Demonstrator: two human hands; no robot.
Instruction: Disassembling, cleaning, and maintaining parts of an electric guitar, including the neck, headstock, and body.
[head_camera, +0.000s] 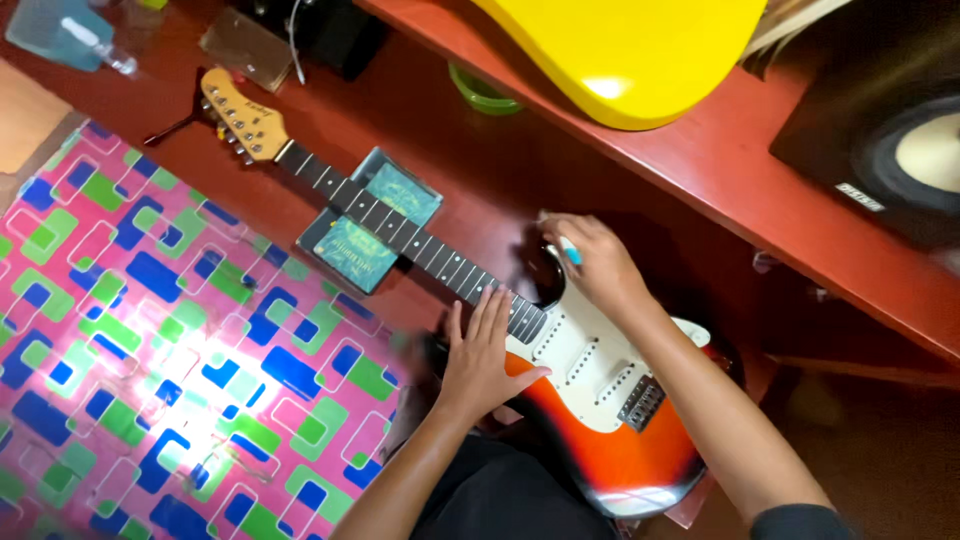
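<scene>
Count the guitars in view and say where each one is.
2. A sunburst electric guitar lies on the red floor under the left hand and right hand. A yellow guitar body rests on the red shelf; its neck is out of frame.

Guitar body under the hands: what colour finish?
Guitar body: orange-red sunburst darkening to black at the edges, white pickguard. Head view.

Red floor (470, 170); patterned mat (150, 330); red bench (720, 150); speaker (890, 130)

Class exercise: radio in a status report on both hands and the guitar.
Left hand flat on sunburst guitar. Right hand pinching a small blue tool at upper horn. Book props the neck.
</scene>
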